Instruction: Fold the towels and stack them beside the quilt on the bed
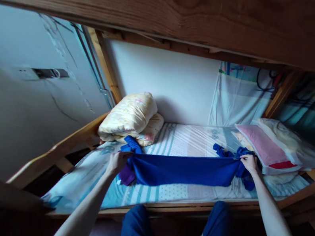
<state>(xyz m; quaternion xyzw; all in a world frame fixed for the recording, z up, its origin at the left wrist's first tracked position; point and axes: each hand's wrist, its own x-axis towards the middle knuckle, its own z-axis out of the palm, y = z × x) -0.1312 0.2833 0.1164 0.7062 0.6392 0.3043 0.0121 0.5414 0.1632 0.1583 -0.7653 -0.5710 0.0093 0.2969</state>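
Note:
A blue garment (181,170) is stretched sideways over the lower bunk, its long edge taut between my two hands. My left hand (118,162) is closed on its left end, beside a purple piece of cloth (127,175) and a bunched blue part (132,145). My right hand (248,162) pinches the other end near the pillows, where more blue fabric (223,150) lies crumpled on the patterned sheet (191,142). The lower edge of the garment hangs down toward the front of the bed.
A folded yellow quilt (132,115) sits at the back left of the bed. Pink and pale pillows (267,146) lie at the right. A wooden beam (175,12) spans overhead, and a wooden rail (117,212) runs along the front edge above my knees.

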